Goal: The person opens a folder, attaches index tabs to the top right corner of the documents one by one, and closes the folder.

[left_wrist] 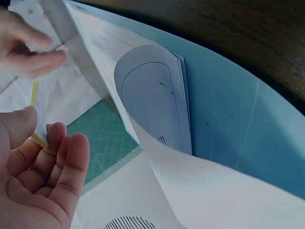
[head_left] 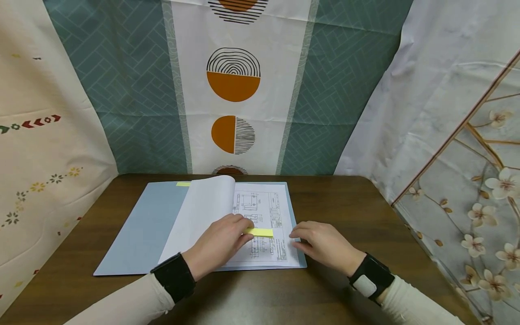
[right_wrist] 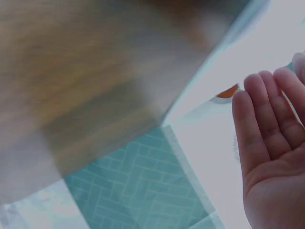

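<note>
Pinched in the left hand above the drawing sheet, the yellow strip should prove light and bendy, best held by one end, while the right hand, fingers relaxed and empty, is beside, perhaps touching, the blue folder

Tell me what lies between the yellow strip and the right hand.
In the head view, only a stretch of the printed sheet shows between the yellow strip, pinched in the left hand, and the right hand.
</note>
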The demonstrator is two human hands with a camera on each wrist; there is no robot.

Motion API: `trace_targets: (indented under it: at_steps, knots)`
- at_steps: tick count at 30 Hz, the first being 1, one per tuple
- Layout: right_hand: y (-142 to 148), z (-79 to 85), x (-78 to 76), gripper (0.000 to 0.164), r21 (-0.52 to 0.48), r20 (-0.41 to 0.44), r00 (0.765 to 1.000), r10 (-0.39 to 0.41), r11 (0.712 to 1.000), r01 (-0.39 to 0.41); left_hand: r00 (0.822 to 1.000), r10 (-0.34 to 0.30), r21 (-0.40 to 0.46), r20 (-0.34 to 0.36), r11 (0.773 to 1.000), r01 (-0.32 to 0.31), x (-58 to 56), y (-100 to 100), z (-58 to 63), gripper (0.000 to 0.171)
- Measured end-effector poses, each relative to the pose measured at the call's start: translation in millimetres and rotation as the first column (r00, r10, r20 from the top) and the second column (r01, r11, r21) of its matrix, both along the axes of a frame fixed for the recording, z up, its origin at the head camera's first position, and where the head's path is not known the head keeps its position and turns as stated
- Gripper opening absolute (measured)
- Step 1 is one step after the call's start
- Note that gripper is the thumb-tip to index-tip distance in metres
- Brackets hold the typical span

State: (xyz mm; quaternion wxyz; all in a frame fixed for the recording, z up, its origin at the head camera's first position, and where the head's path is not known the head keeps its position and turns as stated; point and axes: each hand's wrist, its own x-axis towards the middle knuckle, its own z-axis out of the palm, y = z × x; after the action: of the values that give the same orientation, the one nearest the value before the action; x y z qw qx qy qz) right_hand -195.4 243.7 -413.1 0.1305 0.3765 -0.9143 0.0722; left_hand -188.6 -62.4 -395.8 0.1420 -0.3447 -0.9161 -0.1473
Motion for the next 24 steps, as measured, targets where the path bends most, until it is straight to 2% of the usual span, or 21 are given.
trace_targets:
  at_steps: [5,10,16,24]
  knots:
    - [-21,13.4,-3.1,0.034,-0.047,-0.024,1.000,0.003,0.999,-0.005,1.000,0.006,0.006,0.011,1.000,-0.006,-1.6,1,-0.3,0.028]
    - [-39,20.0,-4.9,0.042,-0.075,-0.026,1.000,0.014,0.997,-0.016,1.000,-0.002,0.019,0.003,1.000,0.002,-2.0,3,-1.2,0.028]
    - [-50,21.7,-4.8,0.036,-0.085,-0.028,0.999,0.027,0.996,-0.030,1.000,-0.001,0.024,-0.020,1.000,0.002,-2.1,2,-2.1,0.026]
    - [-56,22.2,-4.7,0.033,-0.090,-0.017,1.000,0.024,0.996,-0.025,1.000,-0.004,0.015,0.005,1.000,0.004,-1.4,3,-2.3,0.027]
